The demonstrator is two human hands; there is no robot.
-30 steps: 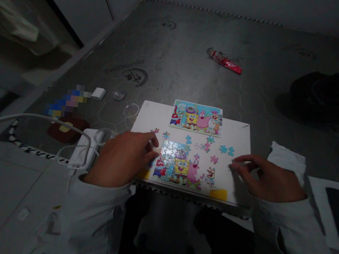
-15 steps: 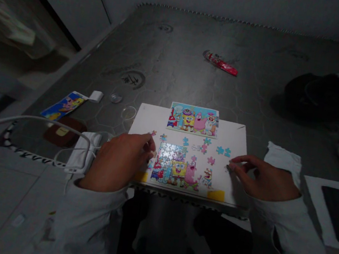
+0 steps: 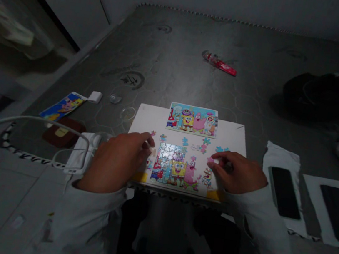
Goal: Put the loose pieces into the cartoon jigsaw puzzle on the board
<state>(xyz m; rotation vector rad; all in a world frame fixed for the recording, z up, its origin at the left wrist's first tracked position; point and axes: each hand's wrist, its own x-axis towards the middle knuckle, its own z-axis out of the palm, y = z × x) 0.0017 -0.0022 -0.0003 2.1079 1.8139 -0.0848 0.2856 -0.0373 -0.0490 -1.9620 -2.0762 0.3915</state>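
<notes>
A partly built cartoon jigsaw [image 3: 176, 166] lies on a white board [image 3: 148, 120], with a colour reference picture [image 3: 192, 119] at the board's far edge. Several loose pieces [image 3: 185, 141] lie between them. My left hand [image 3: 119, 160] rests at the puzzle's left edge, fingers curled and pinched on a small piece. My right hand [image 3: 236, 171] sits over the board's right side, fingertips closed on a pink piece [image 3: 211, 160].
A white charger and cable [image 3: 79, 154] lie left of the board, beside a dark red pouch [image 3: 61, 133] and a colourful leaflet [image 3: 62, 106]. A red wrapper [image 3: 219, 63] lies farther back. Two dark phones [image 3: 285, 192] rest on white paper at the right; a black bag [image 3: 325, 94] is behind.
My right hand has moved left from the board's right edge onto the pink piece, uncovering a phone on the white paper. My left hand has stayed at the puzzle's left edge.
</notes>
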